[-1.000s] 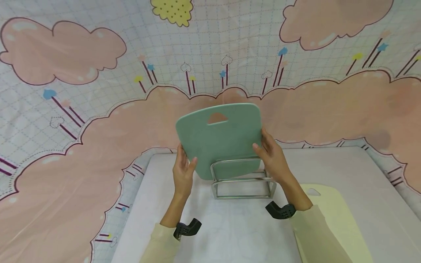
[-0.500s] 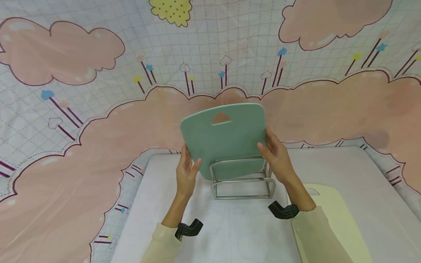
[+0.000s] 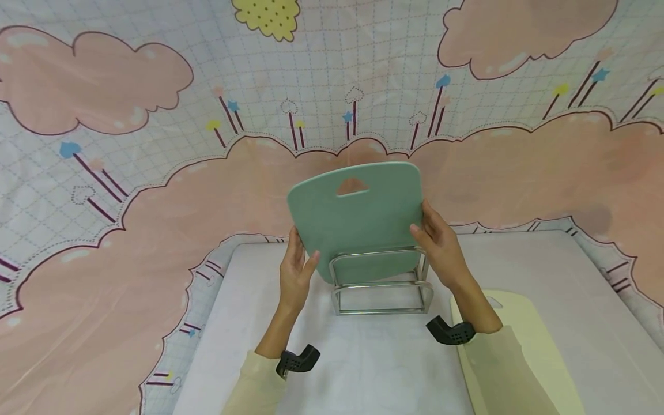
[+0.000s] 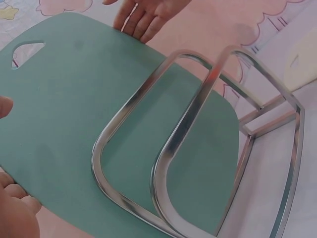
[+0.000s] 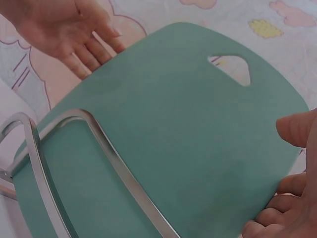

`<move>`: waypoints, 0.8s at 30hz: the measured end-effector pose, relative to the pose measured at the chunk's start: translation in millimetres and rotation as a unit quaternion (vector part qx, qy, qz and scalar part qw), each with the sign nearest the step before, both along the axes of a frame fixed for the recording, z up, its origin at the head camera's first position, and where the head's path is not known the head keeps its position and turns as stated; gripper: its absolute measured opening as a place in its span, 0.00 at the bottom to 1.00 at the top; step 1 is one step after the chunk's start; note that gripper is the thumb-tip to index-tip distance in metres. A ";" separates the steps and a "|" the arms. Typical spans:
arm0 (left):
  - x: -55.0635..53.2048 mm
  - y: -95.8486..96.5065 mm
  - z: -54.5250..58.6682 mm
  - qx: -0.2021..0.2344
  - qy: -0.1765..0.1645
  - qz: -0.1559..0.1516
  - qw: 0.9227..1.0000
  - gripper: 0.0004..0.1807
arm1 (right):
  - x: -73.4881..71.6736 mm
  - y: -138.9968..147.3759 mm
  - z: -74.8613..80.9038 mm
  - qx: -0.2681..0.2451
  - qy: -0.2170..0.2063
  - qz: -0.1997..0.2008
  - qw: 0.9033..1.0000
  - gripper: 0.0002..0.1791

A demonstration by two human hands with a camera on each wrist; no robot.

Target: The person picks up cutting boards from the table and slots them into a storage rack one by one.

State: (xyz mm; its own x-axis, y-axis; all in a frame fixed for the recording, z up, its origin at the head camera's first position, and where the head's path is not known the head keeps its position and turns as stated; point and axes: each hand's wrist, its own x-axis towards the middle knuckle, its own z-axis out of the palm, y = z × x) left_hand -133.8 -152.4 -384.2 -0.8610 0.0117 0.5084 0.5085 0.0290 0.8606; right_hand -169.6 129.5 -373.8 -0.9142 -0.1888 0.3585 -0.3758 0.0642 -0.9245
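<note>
A green cutting board (image 3: 358, 222) with a cut-out handle slot stands tilted behind the front bars of a metal wire rack (image 3: 381, 285). My left hand (image 3: 295, 276) holds the board's left edge, its thumb on the front face and its fingers behind. On the opposite edge, my right hand (image 3: 440, 248) grips with the thumb in front. In the left wrist view the rack's bars (image 4: 188, 119) cross in front of the board's lower part. The right wrist view shows the board (image 5: 193, 134) between both hands. Whether its bottom edge touches the rack's base is hard to tell.
A pale yellow cutting board (image 3: 524, 346) lies flat at the right, partly under my right forearm. The white table (image 3: 358, 369) ends at a patterned cloth backdrop (image 3: 544, 173) behind the rack.
The green cutting board and both hands have shifted slightly to the right, while the rack has stayed in place. The grip on both edges is the same.
</note>
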 end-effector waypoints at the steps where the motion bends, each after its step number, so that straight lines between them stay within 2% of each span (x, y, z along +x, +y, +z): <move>1: 0.1 0.9 0.6 -0.002 0.000 0.000 1.000 0.38 | 0.3 0.7 0.2 0.000 -0.001 0.001 1.000 0.36; 9: 0.1 6.5 1.7 -0.009 -0.013 0.001 1.000 0.38 | -0.1 6.7 -0.9 -0.007 0.001 0.002 1.000 0.37; 14: -0.6 10.1 -2.3 0.002 -0.015 -0.021 1.000 0.38 | 0.8 10.1 -2.3 -0.008 0.003 -0.006 1.000 0.37; 18: 1.0 13.3 -4.8 0.006 -0.013 -0.026 1.000 0.38 | 2.7 10.7 -3.7 -0.004 -0.004 -0.009 1.000 0.38; 24: 0.2 17.7 -5.7 -0.022 -0.016 -0.016 1.000 0.38 | 5.4 14.1 -5.5 0.001 -0.015 -0.025 1.000 0.37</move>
